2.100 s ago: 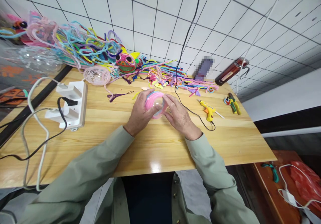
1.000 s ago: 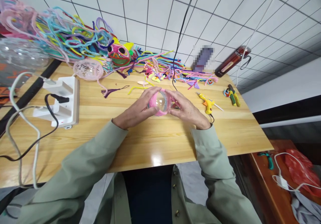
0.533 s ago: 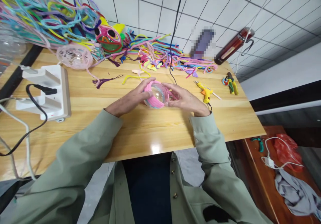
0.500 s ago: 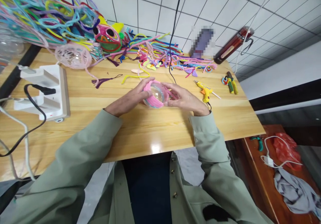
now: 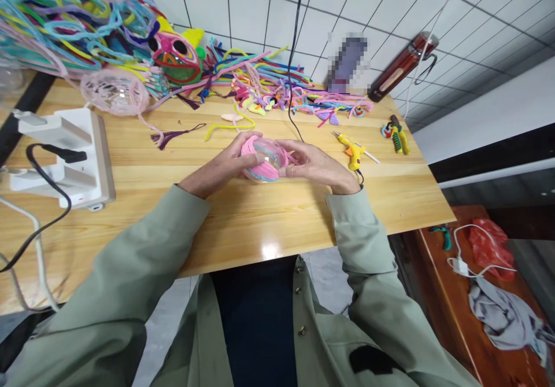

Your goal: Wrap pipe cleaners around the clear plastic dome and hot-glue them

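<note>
Between my hands, over the middle of the wooden table, is a clear plastic ball [image 5: 271,157] partly wrapped in pink pipe cleaners, with some light blue at its lower edge. My left hand [image 5: 232,164] grips its left side, thumb lying across the front. On the right side, my right hand [image 5: 306,160] holds the ball with curled fingers, and pink strands show beside them. Right of this hand lies a yellow hot glue gun [image 5: 353,151] with a white glue stick in its back. A yellow pipe cleaner [image 5: 229,125] lies just beyond the ball.
Colourful pipe cleaners [image 5: 87,22] are heaped at the back left, beside a pink-wrapped clear ball [image 5: 115,92] and a decorated mask-like ball [image 5: 177,57]. A white power strip [image 5: 95,161] stands left. Pliers [image 5: 398,135] and a red thermos [image 5: 403,66] are right. A black cord [image 5: 295,57] hangs down.
The ball has turned slightly in my hands, showing more light blue along its bottom. My left thumb reaches further across it. The whole view has shifted a little.
</note>
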The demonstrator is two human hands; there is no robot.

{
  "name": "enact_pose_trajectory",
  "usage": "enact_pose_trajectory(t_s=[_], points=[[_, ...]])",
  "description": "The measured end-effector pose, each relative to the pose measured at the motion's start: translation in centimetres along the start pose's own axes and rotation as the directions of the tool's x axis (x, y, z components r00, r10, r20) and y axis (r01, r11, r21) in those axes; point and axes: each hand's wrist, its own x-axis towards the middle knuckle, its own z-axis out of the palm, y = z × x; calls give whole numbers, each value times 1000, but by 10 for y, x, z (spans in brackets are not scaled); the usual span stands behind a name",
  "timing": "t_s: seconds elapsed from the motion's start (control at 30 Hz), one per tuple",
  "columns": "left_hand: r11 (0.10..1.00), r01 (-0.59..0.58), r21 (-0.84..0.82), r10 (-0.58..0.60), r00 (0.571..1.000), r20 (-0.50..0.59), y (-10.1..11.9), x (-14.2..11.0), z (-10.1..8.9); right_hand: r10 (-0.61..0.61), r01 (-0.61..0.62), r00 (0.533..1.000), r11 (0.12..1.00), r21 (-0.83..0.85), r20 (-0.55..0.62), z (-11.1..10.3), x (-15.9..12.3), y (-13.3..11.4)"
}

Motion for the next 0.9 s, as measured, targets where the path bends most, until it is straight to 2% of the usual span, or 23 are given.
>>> enact_pose_trajectory(t_s=[0.3, 0.6, 0.9], points=[[998, -9, -65, 7, 999, -38, -4, 4, 1, 1, -1, 1000, 999, 44, -9, 3, 0, -4], [999, -46, -26, 45, 998, -53, -6, 6, 0, -18, 19, 999, 1000, 20, -28, 2, -4, -4], [999, -12, -46, 9, 999, -50, -1, 4, 1, 23, -22, 999, 999, 35, -31, 2, -5, -13]])
